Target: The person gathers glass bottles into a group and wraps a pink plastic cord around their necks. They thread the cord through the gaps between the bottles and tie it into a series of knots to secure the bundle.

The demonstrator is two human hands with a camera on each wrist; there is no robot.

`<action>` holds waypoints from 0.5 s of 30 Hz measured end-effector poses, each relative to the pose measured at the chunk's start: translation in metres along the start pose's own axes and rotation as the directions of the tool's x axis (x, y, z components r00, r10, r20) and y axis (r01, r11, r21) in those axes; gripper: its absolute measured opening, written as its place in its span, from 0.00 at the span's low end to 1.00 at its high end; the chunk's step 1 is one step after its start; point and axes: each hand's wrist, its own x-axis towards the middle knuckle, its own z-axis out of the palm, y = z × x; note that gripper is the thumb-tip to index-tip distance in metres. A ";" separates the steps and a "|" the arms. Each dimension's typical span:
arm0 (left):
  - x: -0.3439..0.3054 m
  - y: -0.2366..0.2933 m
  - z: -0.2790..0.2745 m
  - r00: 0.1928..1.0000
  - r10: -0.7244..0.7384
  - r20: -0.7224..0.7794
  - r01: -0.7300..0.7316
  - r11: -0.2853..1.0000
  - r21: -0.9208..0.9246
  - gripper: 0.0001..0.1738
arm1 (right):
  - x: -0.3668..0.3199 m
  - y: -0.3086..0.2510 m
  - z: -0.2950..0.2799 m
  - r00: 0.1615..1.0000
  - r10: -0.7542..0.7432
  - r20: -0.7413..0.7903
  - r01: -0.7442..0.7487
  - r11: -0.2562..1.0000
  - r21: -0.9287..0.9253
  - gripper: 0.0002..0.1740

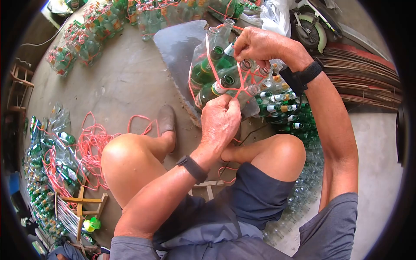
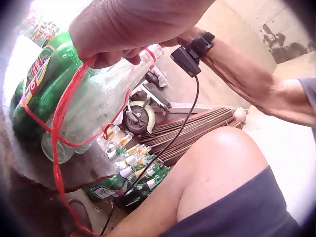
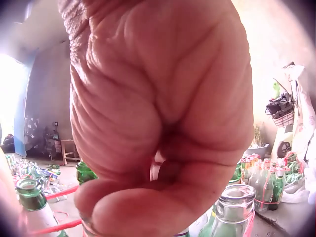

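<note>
A bundle of green and clear glass bottles [image 1: 205,69] stands on a dark flat slab [image 1: 173,47], with pink plastic twine [image 1: 226,89] looped around and across the necks. My left hand [image 1: 221,117] grips the twine at the near side of the bundle. In the left wrist view a strand of red twine [image 2: 58,133] runs down from that hand [image 2: 133,29]. Above the far right necks my right hand [image 1: 264,45] is curled, pinching a strand of the twine. The right wrist view shows its folded fingers [image 3: 143,207] close over the bottle mouths; the palm hides much of the bundle.
Tied bottle bundles [image 1: 86,34] stand along the back. Loose twine [image 1: 93,143] lies in a tangle on the left floor, beside many loose bottles [image 1: 43,173] and a small wooden stool [image 1: 82,201]. More bottles [image 1: 286,108], stacked flat boards [image 1: 364,73] and a scooter [image 1: 310,30] are at right.
</note>
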 end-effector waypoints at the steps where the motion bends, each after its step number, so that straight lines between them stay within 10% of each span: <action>1: 0.000 0.001 -0.001 1.000 0.000 -0.004 0.000 1.000 -0.003 0.14 | 0.000 0.001 -0.001 1.000 -0.002 0.002 0.002 1.000 -0.003 0.10; 15: -0.005 -0.001 -0.025 1.000 0.006 0.014 -0.006 1.000 0.025 0.14 | -0.003 0.012 0.003 1.000 0.032 -0.001 -0.032 0.999 0.015 0.11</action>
